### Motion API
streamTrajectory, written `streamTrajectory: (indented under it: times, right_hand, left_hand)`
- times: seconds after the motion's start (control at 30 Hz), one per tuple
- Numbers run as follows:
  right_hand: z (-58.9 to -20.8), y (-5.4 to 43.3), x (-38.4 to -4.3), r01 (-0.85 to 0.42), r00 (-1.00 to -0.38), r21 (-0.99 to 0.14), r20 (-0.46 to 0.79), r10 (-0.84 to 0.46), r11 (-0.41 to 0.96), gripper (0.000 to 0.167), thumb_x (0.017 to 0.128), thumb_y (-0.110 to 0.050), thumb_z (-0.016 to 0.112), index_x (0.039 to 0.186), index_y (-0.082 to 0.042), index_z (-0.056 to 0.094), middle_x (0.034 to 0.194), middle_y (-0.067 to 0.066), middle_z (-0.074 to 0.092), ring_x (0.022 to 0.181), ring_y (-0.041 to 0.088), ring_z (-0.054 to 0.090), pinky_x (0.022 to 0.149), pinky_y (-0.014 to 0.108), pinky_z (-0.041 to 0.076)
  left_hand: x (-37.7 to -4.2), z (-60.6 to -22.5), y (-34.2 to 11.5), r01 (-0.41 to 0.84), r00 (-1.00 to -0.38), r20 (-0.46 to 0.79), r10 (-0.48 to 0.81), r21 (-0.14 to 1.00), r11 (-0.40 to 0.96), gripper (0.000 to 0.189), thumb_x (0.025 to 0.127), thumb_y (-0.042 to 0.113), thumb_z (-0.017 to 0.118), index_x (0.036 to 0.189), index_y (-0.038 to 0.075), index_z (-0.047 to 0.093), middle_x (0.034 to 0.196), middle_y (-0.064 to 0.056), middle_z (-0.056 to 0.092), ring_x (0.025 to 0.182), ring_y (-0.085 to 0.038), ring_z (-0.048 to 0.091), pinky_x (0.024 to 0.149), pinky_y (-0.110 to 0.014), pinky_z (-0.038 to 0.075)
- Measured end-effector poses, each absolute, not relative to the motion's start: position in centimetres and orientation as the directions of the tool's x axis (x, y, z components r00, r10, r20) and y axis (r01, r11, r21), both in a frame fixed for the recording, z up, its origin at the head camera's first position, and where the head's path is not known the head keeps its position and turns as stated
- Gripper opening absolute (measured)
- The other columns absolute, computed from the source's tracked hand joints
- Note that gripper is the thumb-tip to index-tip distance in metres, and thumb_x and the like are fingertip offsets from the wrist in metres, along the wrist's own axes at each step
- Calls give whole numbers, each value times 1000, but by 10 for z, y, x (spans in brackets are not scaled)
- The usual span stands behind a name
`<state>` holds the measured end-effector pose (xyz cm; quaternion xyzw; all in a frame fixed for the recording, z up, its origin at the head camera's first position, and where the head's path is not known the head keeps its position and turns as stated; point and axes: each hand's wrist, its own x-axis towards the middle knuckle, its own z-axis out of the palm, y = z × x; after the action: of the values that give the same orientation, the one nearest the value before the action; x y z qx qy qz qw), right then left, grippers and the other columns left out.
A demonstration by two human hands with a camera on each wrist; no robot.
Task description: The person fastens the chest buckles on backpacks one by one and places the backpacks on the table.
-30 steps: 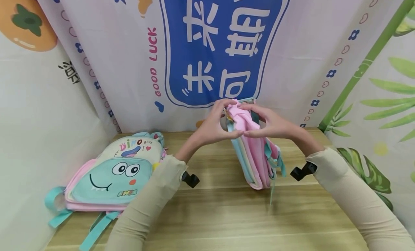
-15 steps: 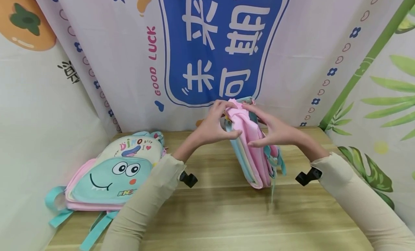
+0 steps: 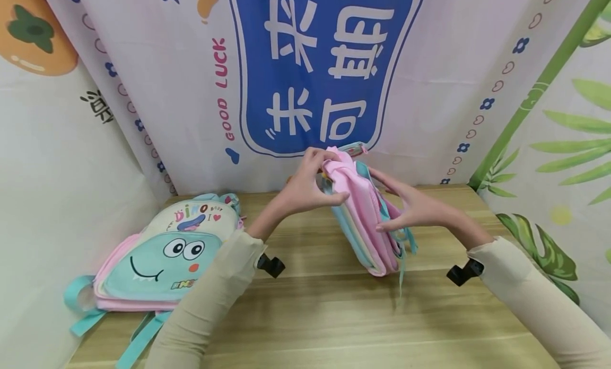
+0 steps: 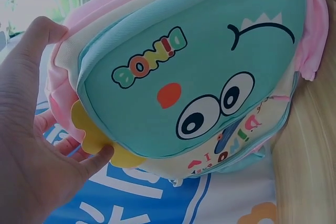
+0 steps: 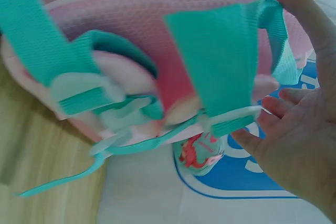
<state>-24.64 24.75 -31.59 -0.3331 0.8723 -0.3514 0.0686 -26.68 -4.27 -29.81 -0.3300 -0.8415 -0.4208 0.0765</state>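
Observation:
A pink and teal dinosaur backpack (image 3: 360,215) stands on edge on the wooden table, its narrow pink side towards me. My left hand (image 3: 305,186) grips its upper left part; the left wrist view shows thumb and fingers around the pink edge, one fingertip on the yellow scalloped trim (image 4: 100,142). On the strap side, my right hand (image 3: 417,204) has its fingers spread and extended. In the right wrist view one digit touches the top of a teal strap (image 5: 220,61), and other fingertips are by its white buckle (image 5: 236,116). A small teal piece with a red figure (image 5: 199,153) hangs beyond.
A matching dinosaur backpack (image 3: 162,263) lies face up at the left of the table (image 3: 324,316), its teal straps trailing towards the front edge. Printed white cloth (image 3: 429,104) hangs close behind and at both sides.
My right hand has moved right and down, away from the top, to the strap side. My left hand has shifted slightly left, and the standing backpack's top has tilted left with it.

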Motion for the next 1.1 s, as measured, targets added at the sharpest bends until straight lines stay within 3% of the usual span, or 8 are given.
streamTrajectory:
  times: [0.27,0.6,0.8,1.1]
  right_hand:
    - [-334,259,-242,-531,-759,-650,79,-646,544,121,75,-33,90,165,-25,9,172,13,11,152,48,23,113,71,31]
    - [-350,268,-237,-516,-758,-659,53,-650,548,122,73,-35,92,165,-24,13,171,13,14,154,45,19,114,73,26]
    - [-361,273,-237,-501,-761,-669,37,-648,550,121,73,-33,92,165,-23,13,170,18,16,151,51,20,111,77,26]
    - [-377,278,-235,-466,-768,-682,-3,-640,563,120,72,-37,92,164,-29,16,168,17,23,152,49,23,112,76,27]
  left_hand:
    - [-265,-303,-52,618,-774,429,466,671,408,71,73,36,87,131,13,53,141,-13,39,119,-26,46,98,-44,55]
    - [-266,-314,-68,585,-796,428,427,724,366,69,75,31,85,132,11,52,140,-14,37,121,-27,45,100,-50,54]
    - [-267,-321,-77,551,-811,415,413,777,303,67,77,26,83,133,8,50,139,-14,34,118,-30,52,94,-44,57]
    - [-267,-331,-87,502,-841,381,385,814,291,63,80,19,83,131,6,49,134,-15,34,111,-28,56,93,-39,58]
